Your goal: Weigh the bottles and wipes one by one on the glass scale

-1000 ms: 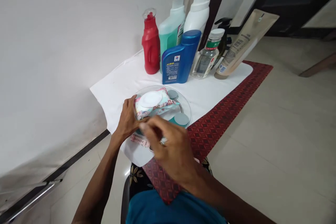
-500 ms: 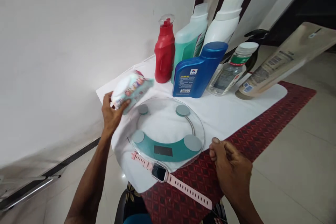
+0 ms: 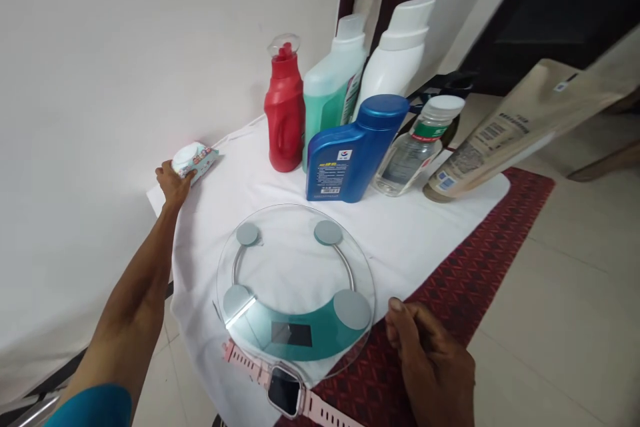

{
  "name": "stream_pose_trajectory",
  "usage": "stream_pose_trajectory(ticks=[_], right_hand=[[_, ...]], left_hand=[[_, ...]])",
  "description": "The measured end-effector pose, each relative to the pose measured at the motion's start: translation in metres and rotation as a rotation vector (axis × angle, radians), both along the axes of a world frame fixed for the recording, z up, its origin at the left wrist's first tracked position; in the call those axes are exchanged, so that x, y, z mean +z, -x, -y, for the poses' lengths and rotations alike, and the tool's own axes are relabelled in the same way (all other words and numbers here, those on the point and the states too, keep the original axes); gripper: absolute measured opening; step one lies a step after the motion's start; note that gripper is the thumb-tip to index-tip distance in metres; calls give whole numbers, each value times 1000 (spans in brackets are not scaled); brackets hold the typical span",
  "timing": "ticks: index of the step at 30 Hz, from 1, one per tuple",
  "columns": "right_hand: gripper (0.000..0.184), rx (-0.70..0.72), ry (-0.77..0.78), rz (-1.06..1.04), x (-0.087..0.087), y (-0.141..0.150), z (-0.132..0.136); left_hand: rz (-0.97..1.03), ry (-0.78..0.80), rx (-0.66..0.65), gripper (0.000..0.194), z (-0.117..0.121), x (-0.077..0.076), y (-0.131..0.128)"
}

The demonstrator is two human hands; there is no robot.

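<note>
Shifted farther left, the wipes pack [image 3: 201, 159] is at the left corner of the bench [image 3: 420, 233], grasped by the left hand [image 3: 174, 183]; open cloth [image 3: 205, 230] separates it from the glass scale [image 3: 320, 333]. The right hand [image 3: 436, 360] is loosely clenched near the right edge.

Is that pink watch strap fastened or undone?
Undone: the strap spreads out from opposite sides of the smartwatch, and its end at the picture's left lies loose near the glass bathroom scale.

Light: soft, moderately bright. Glare: white streak on your scale [image 3: 323, 332], lower left. Shadow: faint, on the wall [image 3: 125, 93] beside the red bottle [image 3: 285, 117]. Distortion: tube [image 3: 515, 130] stretched toward your right edge. Blur: pack [image 3: 196, 159] print, unreadable to you.
</note>
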State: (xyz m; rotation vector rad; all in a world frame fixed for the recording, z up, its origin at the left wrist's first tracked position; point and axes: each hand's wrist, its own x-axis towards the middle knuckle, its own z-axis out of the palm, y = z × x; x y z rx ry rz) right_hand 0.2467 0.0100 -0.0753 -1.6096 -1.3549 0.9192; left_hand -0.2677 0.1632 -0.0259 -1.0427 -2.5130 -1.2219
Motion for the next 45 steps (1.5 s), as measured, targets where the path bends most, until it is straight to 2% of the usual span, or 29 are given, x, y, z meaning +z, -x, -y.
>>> stream_pose_trajectory(ticks=[3, 5, 8, 10, 13, 15, 17, 20, 23, 25, 30, 32, 34, 36, 40, 42, 45], right_hand=[[59, -3, 3, -32, 2, 0, 1], [59, 15, 0, -44, 1, -1, 1], [58, 35, -2, -58, -1, -1, 1], [58, 35, -11, -76, -3, 0, 1], [57, 37, -48, -100, -5, 1, 0], [57, 46, -61, -97, -5, 1, 0], [57, 57, -66, -100, -5, 1, 0], [57, 66, -81, -138, -2, 1, -1], [56, 75, -108, -157, 0, 1, -2], [55, 79, -128, -161, 1, 2, -2], [53, 67, -154, -168, 2, 1, -2], [52, 61, -164, -173, 2, 1, -2], [51, 55, -175, -177, 2, 2, -2], [50, 49, -184, -169, 1, 2, -2], [49, 46, -201, -175, -2, 3, -3], [48, 56, -217, -215, -4, 3, -4], [48, 77, -253, -287, -4, 2, -3]], left_hand=[[11, 48, -43, 82, -1, -2, 2], [9, 68, -8, 99, 1, 3, -3], [-106, 36, 20, 112, 5, 12, -34], [-196, -23, -126, 100, 7, 14, -73], [-138, -98, -564, 71, 6, 9, -150], [-36, -112, -798, 72, 0, 6, -200], [107, -128, -890, 82, -12, 5, -239], [353, -171, -947, 88, -40, 9, -271], [551, -198, -1018, 80, -61, 14, -284], [632, -223, -1024, 75, -66, 15, -290], [693, -372, -932, 74, -54, 11, -302], [666, -430, -924, 76, -44, 16, -301], [620, -492, -938, 79, -30, 28, -297], [575, -566, -946, 79, -12, 48, -290], [466, -666, -956, 68, 40, 86, -272], [423, -657, -959, 63, 69, 91, -263], [423, -602, -885, 67, 109, 78, -254]])
